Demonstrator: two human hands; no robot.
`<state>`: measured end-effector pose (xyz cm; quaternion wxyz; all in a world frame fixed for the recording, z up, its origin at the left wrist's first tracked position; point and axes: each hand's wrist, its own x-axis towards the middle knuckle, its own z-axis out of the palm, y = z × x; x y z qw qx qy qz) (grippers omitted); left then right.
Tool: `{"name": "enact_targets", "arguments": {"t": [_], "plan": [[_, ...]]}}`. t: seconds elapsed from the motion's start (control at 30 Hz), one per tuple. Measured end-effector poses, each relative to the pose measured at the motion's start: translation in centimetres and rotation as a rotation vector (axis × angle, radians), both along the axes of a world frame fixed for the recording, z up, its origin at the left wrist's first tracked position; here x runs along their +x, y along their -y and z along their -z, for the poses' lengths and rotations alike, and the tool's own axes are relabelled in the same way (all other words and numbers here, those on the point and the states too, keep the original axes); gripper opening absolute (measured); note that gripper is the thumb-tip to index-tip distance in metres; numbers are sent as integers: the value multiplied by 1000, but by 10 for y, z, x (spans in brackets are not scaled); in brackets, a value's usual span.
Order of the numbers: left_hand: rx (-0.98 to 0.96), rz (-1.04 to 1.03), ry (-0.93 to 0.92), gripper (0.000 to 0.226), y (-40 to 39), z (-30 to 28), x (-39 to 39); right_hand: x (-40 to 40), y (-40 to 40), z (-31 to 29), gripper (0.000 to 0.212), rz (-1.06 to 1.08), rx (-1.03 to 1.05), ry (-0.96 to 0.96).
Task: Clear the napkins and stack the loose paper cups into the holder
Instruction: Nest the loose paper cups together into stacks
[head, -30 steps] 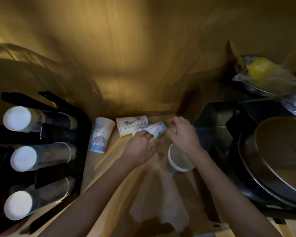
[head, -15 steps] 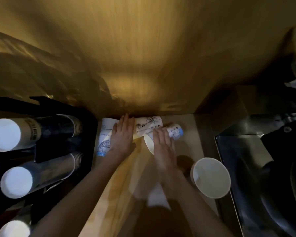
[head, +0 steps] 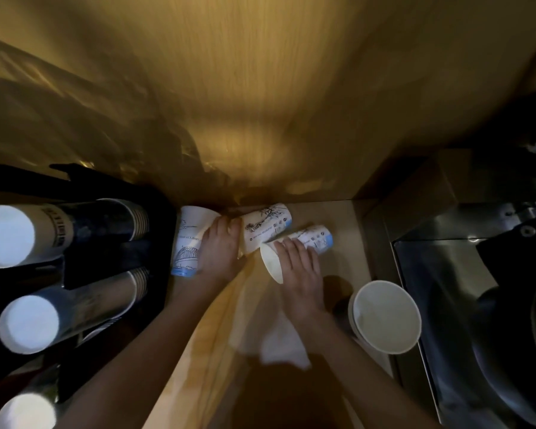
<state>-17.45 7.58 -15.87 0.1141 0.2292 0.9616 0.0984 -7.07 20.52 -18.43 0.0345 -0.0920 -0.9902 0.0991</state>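
Note:
Three printed paper cups lie on their sides at the back of the wooden counter (head: pixel 331 212). My left hand (head: pixel 220 252) rests between the leftmost cup (head: pixel 186 239) and the middle cup (head: pixel 266 224), fingers touching both. My right hand (head: pixel 300 274) grips the right cup (head: pixel 310 243), whose mouth faces me. An upright white cup (head: pixel 384 317) stands at the right. A white napkin (head: pixel 282 348) lies under my right wrist. The black cup holder (head: pixel 106 252) at the left carries stacked cups (head: pixel 13 236).
A wood-panelled wall rises right behind the cups. To the right a steel surface (head: pixel 440 274) and a dark pan (head: pixel 523 335) border the counter. Bare counter shows between my forearms.
One second ago both hands held a cup together near the middle. Since then my left hand moved left onto the two lying cups, and my right hand took the right cup alone.

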Motion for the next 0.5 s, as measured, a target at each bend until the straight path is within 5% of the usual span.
{"name": "enact_targets", "arguments": {"t": [0.13,0.5], "plan": [[170,-131,53,76,9,-19,13,14,2,-13,91,-4,-84,-87],[545,-348,1,80,51,-84,57,68,20,-40,85,131,-811,-229]]}}
